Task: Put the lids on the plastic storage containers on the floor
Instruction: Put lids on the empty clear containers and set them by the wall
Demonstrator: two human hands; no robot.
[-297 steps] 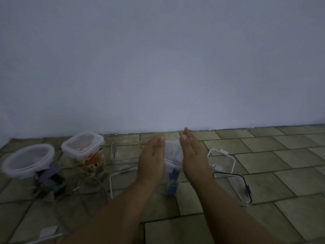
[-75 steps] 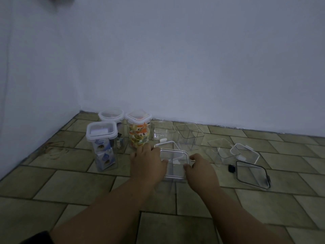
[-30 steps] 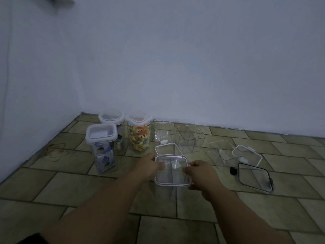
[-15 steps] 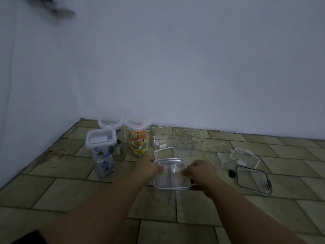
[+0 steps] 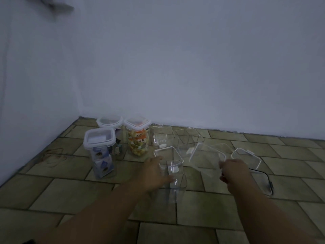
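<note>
Lidding step, front clear container (image 5: 173, 175): left hand (image 5: 154, 172) curls round its left wall, steadying it on the floor (image 5: 202, 205); right hand (image 5: 234, 171) pinches the near edge of a white-rimmed lid (image 5: 205, 158), tilted, off to the container's right. Next move, I judge, needs the lid swung left, levelled, corners matched to the square rim. Bare tiles nearside; loose lids (image 5: 246, 157) lie right, open tubs (image 5: 189, 138) close behind.

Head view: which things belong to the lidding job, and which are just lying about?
Job: clear container, held by left hand; clear lid, in right hand; open containers behind; white-rimmed lid; black-rimmed lid.
Lying about: three already lidded containers; thin loop on floor.
</note>
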